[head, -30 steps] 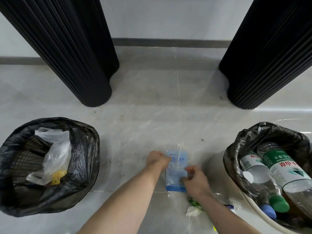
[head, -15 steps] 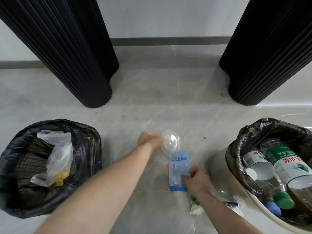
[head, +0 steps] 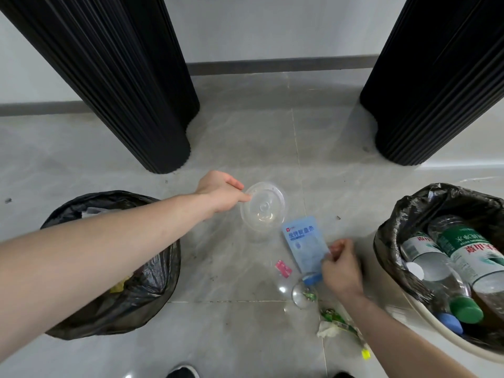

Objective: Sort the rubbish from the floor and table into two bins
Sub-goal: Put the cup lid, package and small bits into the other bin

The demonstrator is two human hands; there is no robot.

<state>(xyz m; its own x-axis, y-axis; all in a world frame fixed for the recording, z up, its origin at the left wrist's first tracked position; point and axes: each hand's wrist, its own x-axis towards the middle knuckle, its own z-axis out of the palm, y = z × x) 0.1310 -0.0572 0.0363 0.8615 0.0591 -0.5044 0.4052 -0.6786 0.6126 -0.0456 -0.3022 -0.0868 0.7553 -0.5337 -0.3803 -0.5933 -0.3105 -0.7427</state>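
Your left hand (head: pixel 218 193) pinches the rim of the clear lid (head: pixel 263 206) (light, springy, slippery) just right of it. Your right hand (head: pixel 342 270) grips the limp blue packet (head: pixel 304 242) by its lower corner.

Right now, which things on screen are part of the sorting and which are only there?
Part of the job:
left hand holding clear lid
right hand pinching blue packet
pink scrap
green wrapper
left bin
right bin with bottles

Only there:
black pillars
shoe
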